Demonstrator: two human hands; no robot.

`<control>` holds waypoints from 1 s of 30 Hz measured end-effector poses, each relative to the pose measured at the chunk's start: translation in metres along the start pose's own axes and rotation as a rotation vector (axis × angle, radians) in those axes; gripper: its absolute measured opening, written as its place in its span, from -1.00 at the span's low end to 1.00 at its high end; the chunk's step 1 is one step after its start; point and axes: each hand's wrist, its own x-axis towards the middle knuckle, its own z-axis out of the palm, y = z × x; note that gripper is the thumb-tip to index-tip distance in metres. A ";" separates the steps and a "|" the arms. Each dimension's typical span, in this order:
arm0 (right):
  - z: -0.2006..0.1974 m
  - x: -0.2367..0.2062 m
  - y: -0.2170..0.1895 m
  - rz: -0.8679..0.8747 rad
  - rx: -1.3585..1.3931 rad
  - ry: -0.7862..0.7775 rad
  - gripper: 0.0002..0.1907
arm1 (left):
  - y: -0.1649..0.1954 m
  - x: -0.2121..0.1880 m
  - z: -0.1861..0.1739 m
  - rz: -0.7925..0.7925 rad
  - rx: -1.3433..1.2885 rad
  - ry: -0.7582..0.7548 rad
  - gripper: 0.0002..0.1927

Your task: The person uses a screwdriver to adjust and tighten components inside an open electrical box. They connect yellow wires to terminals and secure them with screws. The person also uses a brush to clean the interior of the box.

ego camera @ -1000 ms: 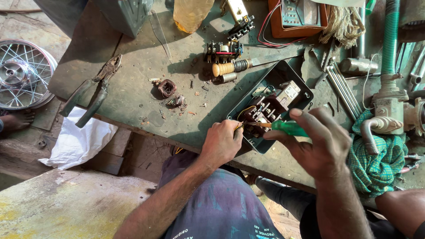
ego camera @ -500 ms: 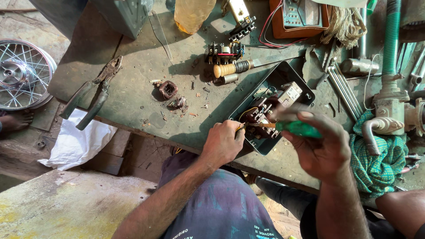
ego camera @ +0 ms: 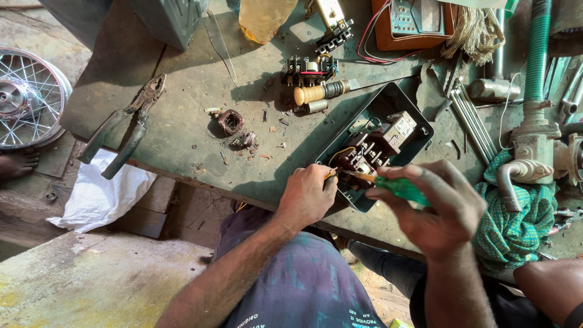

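Observation:
A dark open metal box (ego camera: 405, 97) with a switch mechanism (ego camera: 371, 149) inside lies on the workbench. My left hand (ego camera: 306, 195) rests at the box's near corner and pinches a yellow wire (ego camera: 331, 172) against the mechanism. My right hand (ego camera: 438, 209) is closed around a green-handled screwdriver (ego camera: 401, 189), whose tip points left into the mechanism beside the left fingers.
Pliers (ego camera: 124, 126) lie at the bench's left edge. A small coil (ego camera: 231, 121), debris, a wooden-handled tool (ego camera: 322, 92) and a contactor block (ego camera: 310, 70) sit mid-bench. A green cloth (ego camera: 507, 228) and pipe fittings (ego camera: 531, 143) are right. A spoked wheel (ego camera: 27, 97) lies on the floor, left.
My right hand has shifted a little lower and nearer, keeping the screwdriver tip in the mechanism. My left hand has stayed at the box's corner.

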 end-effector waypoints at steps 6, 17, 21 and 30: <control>-0.006 0.014 -0.006 0.023 0.222 -0.094 -0.44 | 0.000 -0.003 -0.003 0.081 -0.042 0.051 -0.79; 0.010 0.015 -0.006 0.004 0.329 0.052 -0.68 | -0.003 -0.004 -0.005 0.042 -0.058 0.018 -0.80; 0.006 0.037 0.040 -0.006 1.073 -0.284 -0.57 | -0.002 -0.003 -0.006 0.112 -0.039 0.077 -0.81; 0.062 0.008 0.025 0.151 1.042 0.395 -0.55 | -0.004 0.000 -0.009 0.019 -0.023 -0.012 -0.79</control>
